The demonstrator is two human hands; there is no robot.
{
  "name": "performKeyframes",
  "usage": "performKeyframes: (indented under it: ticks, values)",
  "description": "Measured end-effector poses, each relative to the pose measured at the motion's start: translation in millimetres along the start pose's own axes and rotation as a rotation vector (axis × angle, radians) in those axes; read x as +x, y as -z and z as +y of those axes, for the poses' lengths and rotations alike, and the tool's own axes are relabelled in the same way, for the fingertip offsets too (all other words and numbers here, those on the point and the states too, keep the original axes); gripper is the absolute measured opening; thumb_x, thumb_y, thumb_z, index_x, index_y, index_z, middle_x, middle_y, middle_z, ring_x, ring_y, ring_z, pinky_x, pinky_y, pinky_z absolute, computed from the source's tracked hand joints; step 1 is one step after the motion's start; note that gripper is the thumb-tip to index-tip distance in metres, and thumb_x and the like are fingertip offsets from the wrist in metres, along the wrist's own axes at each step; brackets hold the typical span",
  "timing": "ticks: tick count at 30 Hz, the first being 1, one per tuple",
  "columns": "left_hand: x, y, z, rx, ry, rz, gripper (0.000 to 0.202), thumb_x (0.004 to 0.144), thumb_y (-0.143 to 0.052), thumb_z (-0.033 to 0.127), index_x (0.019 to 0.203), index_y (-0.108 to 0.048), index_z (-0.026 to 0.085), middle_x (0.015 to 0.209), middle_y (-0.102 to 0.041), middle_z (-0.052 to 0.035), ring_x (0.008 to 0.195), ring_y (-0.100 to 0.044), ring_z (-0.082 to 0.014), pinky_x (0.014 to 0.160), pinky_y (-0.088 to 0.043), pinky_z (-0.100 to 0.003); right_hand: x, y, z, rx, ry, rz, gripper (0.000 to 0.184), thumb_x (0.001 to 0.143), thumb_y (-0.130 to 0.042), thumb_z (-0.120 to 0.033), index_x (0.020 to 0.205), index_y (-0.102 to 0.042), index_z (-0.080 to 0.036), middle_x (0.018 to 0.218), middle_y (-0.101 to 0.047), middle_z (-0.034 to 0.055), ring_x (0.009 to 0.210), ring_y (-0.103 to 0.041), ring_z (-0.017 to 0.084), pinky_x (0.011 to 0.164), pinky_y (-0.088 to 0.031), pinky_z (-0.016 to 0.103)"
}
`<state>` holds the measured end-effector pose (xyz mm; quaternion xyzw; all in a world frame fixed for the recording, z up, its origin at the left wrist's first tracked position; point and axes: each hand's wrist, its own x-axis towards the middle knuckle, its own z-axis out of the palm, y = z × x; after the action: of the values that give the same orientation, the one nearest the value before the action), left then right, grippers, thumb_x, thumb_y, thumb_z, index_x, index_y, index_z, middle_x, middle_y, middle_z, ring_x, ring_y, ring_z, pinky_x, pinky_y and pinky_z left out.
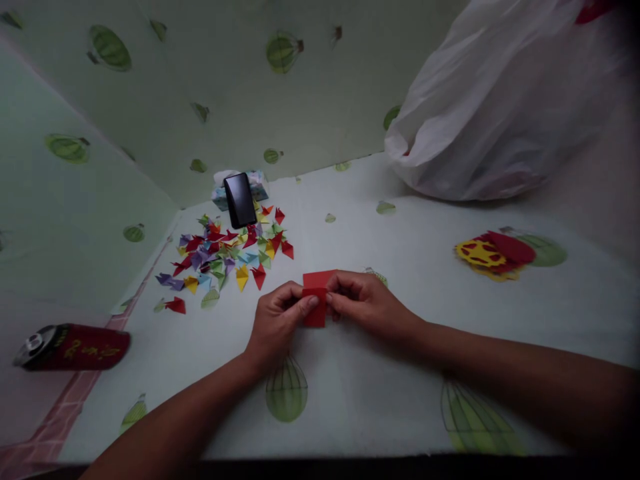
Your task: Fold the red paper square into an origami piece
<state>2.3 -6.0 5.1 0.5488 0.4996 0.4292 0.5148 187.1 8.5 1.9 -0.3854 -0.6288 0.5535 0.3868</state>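
A sheet of red paper [315, 312], partly folded with a flap showing at its upper edge, is held just above the table between both hands. My left hand [277, 319] pinches its left side, thumb lying on the front face. On the opposite side, my right hand [367, 301] grips the paper between thumb and fingers, hiding its right edge. Beyond my left hand lies a spread of small folded paper cranes [217, 257] in red, purple, yellow, green and blue.
A black phone [241, 200] leans on a tissue box [259, 185] behind the cranes. At the left edge stands a red can [83, 348]. Yellow and red paper cut-outs [487, 255] lie to the right, below a large white plastic bag [480, 127]. Patterned walls enclose the table [380, 400].
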Motion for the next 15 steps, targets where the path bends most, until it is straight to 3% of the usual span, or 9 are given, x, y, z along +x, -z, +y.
performKeyframes:
  ticks: [15]
  values:
    - [-1.1,1.9,0.8,0.083,-0.037,-0.019,0.023,0.082,-0.073,0.032,0.069,-0.063,0.016,0.069,-0.06,0.0001,0.063,-0.05,-0.0112,0.058,-0.04,-0.022,-1.2,-1.8,0.3,0.015,-0.02,-0.004,0.017,0.084,-0.057,-0.029,0.07,-0.055,-0.019,0.066,-0.058,-0.0003,0.063,-0.053,0.013,0.06,-0.039,0.028]
